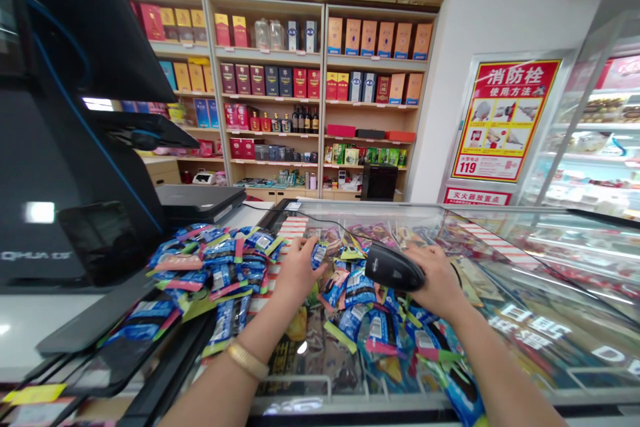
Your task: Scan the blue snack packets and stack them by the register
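Observation:
My right hand [439, 279] is closed round a black barcode scanner [394, 268], whose head points left over a heap of small snack packets [365, 320]. My left hand [299, 269] pinches one small blue packet [318, 254] just left of the scanner head. A gold bracelet [246, 359] sits on my left wrist. A second heap of blue and pink packets [215, 267] lies to the left of my left hand. Both heaps rest on the glass lid of a chest freezer [500, 267].
A black checkout terminal with screens [75, 147] stands at the left, a closed black drawer unit [200, 201] behind the packets. Shelves of boxed goods and bottles [300, 80] line the back wall. A red fire-hydrant poster [505, 120] and a glass cooler [595, 133] stand at the right.

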`<action>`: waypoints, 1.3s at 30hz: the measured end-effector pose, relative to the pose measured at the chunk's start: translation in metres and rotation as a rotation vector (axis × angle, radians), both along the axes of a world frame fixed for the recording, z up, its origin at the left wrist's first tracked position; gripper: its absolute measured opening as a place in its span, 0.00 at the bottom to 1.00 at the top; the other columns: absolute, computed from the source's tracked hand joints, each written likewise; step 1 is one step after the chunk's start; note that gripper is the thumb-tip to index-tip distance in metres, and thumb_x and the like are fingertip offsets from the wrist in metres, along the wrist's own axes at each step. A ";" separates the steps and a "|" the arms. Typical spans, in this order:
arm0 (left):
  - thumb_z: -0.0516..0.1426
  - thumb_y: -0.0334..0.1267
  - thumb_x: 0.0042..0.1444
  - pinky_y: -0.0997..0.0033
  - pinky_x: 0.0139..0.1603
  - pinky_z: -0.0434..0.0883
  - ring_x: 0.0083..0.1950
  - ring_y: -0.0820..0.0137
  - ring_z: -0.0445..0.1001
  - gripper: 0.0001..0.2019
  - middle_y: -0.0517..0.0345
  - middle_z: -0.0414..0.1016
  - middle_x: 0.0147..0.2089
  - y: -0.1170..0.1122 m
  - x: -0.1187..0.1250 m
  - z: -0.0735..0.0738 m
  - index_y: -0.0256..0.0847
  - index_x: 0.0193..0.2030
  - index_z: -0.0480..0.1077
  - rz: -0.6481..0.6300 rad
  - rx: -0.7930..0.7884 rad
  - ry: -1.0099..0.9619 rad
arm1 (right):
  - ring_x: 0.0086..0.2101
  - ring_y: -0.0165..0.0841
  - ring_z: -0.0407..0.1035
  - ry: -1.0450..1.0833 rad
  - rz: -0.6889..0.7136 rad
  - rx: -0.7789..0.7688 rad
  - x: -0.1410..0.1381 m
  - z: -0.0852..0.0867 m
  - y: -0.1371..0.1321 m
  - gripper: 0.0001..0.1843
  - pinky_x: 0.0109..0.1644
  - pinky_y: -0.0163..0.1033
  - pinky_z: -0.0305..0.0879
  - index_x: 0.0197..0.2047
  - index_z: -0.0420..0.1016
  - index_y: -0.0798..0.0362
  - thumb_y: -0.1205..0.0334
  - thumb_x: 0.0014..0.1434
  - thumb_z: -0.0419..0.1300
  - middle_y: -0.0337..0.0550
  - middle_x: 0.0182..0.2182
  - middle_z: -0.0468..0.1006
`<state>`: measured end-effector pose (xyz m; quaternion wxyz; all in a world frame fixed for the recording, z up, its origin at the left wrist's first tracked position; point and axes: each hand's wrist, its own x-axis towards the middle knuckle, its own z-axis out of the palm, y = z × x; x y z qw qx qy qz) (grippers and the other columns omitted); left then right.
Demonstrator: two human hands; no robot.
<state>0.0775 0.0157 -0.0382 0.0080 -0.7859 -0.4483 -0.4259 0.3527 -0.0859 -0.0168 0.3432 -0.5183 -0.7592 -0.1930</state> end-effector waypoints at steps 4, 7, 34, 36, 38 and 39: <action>0.63 0.33 0.46 0.64 0.47 0.73 0.45 0.64 0.73 0.25 0.53 0.66 0.48 -0.006 0.005 0.003 0.43 0.54 0.67 0.012 -0.007 0.042 | 0.33 0.34 0.69 -0.027 0.022 -0.024 -0.009 0.005 -0.003 0.12 0.43 0.41 0.51 0.37 0.75 0.51 0.64 0.47 0.57 0.41 0.30 0.78; 0.62 0.35 0.48 0.64 0.48 0.72 0.46 0.63 0.73 0.24 0.52 0.66 0.48 -0.009 0.007 0.004 0.43 0.54 0.66 0.017 -0.033 0.060 | 0.33 0.34 0.69 -0.041 0.022 -0.042 -0.010 0.007 -0.004 0.11 0.42 0.41 0.50 0.36 0.74 0.50 0.65 0.47 0.57 0.40 0.30 0.77; 0.44 0.45 0.64 0.53 0.67 0.53 0.69 0.60 0.53 0.29 0.44 0.55 0.69 -0.030 0.045 -0.010 0.39 0.70 0.48 -0.341 -0.329 0.009 | 0.39 0.40 0.73 0.061 -0.092 0.085 0.034 -0.014 0.014 0.20 0.42 0.42 0.60 0.47 0.74 0.52 0.54 0.52 0.59 0.46 0.38 0.80; 0.45 0.45 0.63 0.55 0.66 0.55 0.67 0.61 0.57 0.28 0.44 0.59 0.67 -0.027 0.041 -0.008 0.38 0.69 0.51 -0.292 -0.266 0.005 | 0.39 0.40 0.73 0.053 -0.094 0.079 0.033 -0.014 0.014 0.20 0.43 0.43 0.60 0.47 0.74 0.51 0.54 0.52 0.59 0.46 0.38 0.79; 0.49 0.42 0.60 0.56 0.64 0.58 0.65 0.60 0.60 0.28 0.43 0.62 0.64 -0.021 0.033 -0.002 0.38 0.67 0.55 -0.194 -0.177 0.004 | 0.39 0.41 0.73 0.044 -0.108 0.075 0.033 -0.014 0.013 0.19 0.44 0.43 0.61 0.46 0.74 0.51 0.55 0.52 0.59 0.46 0.39 0.79; 0.51 0.40 0.58 0.56 0.63 0.59 0.63 0.59 0.62 0.28 0.43 0.63 0.62 -0.016 0.027 0.002 0.38 0.65 0.57 -0.118 -0.133 0.011 | 0.39 0.41 0.72 0.040 -0.115 0.078 0.032 -0.014 0.013 0.18 0.44 0.43 0.61 0.46 0.74 0.50 0.56 0.51 0.59 0.46 0.39 0.79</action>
